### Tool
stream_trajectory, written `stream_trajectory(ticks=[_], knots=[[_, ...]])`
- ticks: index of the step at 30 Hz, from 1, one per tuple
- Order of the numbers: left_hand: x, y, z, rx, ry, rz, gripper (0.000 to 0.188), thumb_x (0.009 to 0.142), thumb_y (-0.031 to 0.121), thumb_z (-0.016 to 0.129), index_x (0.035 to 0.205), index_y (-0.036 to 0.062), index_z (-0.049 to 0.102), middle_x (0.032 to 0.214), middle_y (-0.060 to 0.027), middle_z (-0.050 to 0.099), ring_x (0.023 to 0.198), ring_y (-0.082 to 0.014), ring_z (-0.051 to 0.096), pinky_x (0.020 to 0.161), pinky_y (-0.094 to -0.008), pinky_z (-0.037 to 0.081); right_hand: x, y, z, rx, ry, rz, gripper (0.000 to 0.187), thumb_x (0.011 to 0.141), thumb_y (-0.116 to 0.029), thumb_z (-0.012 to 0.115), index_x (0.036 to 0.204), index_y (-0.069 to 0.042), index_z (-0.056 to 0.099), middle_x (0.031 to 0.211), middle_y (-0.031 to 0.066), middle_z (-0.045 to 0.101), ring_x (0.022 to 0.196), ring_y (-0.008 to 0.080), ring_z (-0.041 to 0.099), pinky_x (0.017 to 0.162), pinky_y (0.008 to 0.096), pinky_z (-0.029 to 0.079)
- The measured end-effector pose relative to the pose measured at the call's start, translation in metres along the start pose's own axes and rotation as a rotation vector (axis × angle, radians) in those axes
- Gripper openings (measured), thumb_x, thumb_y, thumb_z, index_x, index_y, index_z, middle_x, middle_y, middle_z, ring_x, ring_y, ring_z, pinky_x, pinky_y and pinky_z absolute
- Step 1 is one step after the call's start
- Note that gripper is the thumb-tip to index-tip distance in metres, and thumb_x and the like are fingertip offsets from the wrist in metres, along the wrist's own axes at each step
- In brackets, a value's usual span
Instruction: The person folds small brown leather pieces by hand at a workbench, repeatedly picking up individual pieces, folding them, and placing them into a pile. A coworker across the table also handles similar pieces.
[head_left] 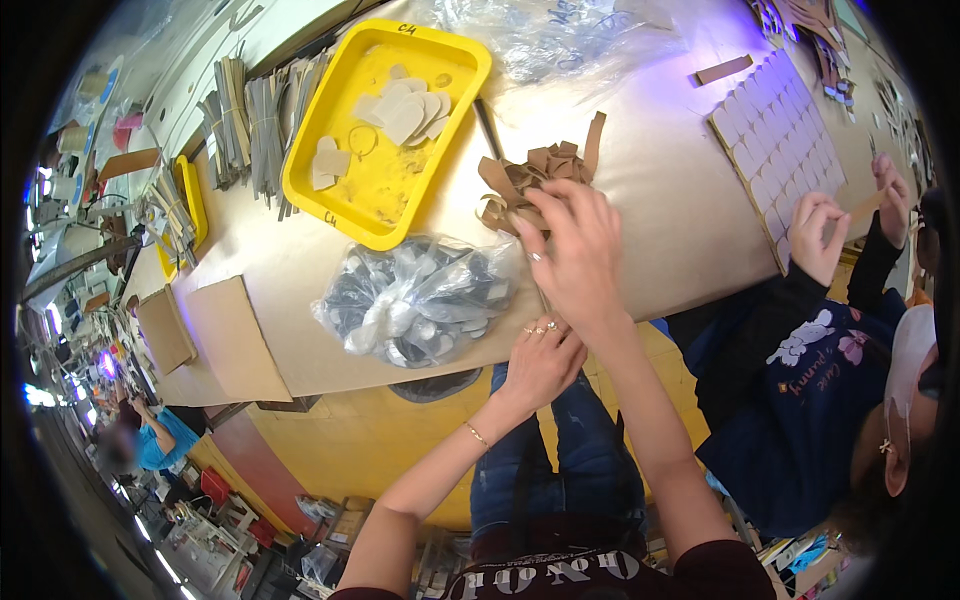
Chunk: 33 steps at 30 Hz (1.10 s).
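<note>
My right hand (578, 245) reaches over a loose pile of brown strips (548, 165) on the table. Its thumb and forefinger are apart, with the fingertips at the near side of the pile. Close to the table's front edge is my left hand (543, 360), wearing rings, its fingers curled together. A thin strip seems to show just above those fingers, but what they hold is hidden. A knotted clear plastic bag (420, 305) of grey and dark pieces lies left of both hands. Behind it, a yellow tray (385, 235) holds pale flat pieces (405, 112).
Bundled grey strips (265, 130) lie beyond the tray. Cardboard sheets (240, 335) rest at the left. On the right, a co-worker's hands (820, 235) work beside a board (775, 140) covered in rows of pale pieces. Clear plastic sheeting (570, 35) lies at the back.
</note>
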<state>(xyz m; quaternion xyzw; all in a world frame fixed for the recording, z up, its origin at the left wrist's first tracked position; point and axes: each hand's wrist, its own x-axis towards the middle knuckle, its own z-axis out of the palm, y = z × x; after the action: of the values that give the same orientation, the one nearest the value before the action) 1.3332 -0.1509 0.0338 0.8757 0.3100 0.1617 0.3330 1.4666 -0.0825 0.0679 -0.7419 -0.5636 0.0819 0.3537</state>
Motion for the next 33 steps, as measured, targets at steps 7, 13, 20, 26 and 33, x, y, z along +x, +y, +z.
stream_trajectory(ticks=[7, 13, 20, 26, 33], knots=[[0.046, -0.005, -0.025, -0.035, 0.177, -0.066, 0.031, 0.084, 0.009, 0.067, 0.114, 0.0006, 0.06, 0.131, -0.0232, 0.049, 0.124, -0.0412, 0.049, 0.097, -0.0475, 0.043, 0.02, 0.007, 0.011, 0.822, -0.184, 0.585, 0.015, 0.1, -0.017, 0.056, 0.104, -0.006, 0.065, 0.093, 0.0024, 0.067, 0.086, 0.0125, 0.057, 0.087, 0.0285, 0.041], [0.079, -0.003, -0.033, -0.137, 0.233, -0.241, 0.051, 0.084, 0.01, 0.069, 0.132, 0.0039, 0.05, 0.13, -0.0234, 0.048, 0.116, -0.0423, 0.053, 0.095, -0.0469, 0.045, 0.015, 0.033, -0.041, 1.266, -0.314, 0.766, 0.022, 0.103, -0.021, 0.05, 0.107, -0.004, 0.062, 0.103, 0.0024, 0.067, 0.096, 0.0111, 0.058, 0.089, 0.0283, 0.043], [0.086, -0.014, -0.034, -0.143, 0.258, -0.381, 0.061, 0.092, 0.019, 0.065, 0.142, -0.0017, 0.037, 0.137, -0.0282, 0.044, 0.121, -0.0428, 0.051, 0.098, -0.0475, 0.044, -0.003, 0.043, -0.083, 0.895, -0.39, 0.703, 0.02, 0.103, -0.022, 0.051, 0.102, -0.003, 0.059, 0.094, 0.005, 0.065, 0.094, 0.0134, 0.059, 0.088, 0.0305, 0.044], [0.094, -0.019, -0.043, -0.472, 0.137, -0.633, 0.06, 0.092, 0.021, 0.066, 0.138, -0.0076, 0.04, 0.125, -0.0237, 0.055, 0.109, -0.0311, 0.057, 0.091, -0.0371, 0.048, -0.018, 0.043, -0.089, 1.148, -0.424, 0.809, 0.018, 0.102, -0.022, 0.053, 0.1, -0.005, 0.058, 0.084, 0.003, 0.062, 0.075, 0.0088, 0.056, 0.072, 0.0238, 0.044], [0.101, -0.017, -0.073, -1.354, 0.246, -0.846, 0.057, 0.096, 0.012, 0.064, 0.142, -0.0068, 0.038, 0.12, -0.0133, 0.058, 0.104, -0.0168, 0.06, 0.089, -0.0275, 0.049, -0.019, 0.012, -0.036, 0.64, -0.344, 0.507, 0.014, 0.097, -0.011, 0.06, 0.106, 0.0, 0.062, 0.084, 0.0039, 0.065, 0.074, 0.0145, 0.062, 0.07, 0.0274, 0.049]])
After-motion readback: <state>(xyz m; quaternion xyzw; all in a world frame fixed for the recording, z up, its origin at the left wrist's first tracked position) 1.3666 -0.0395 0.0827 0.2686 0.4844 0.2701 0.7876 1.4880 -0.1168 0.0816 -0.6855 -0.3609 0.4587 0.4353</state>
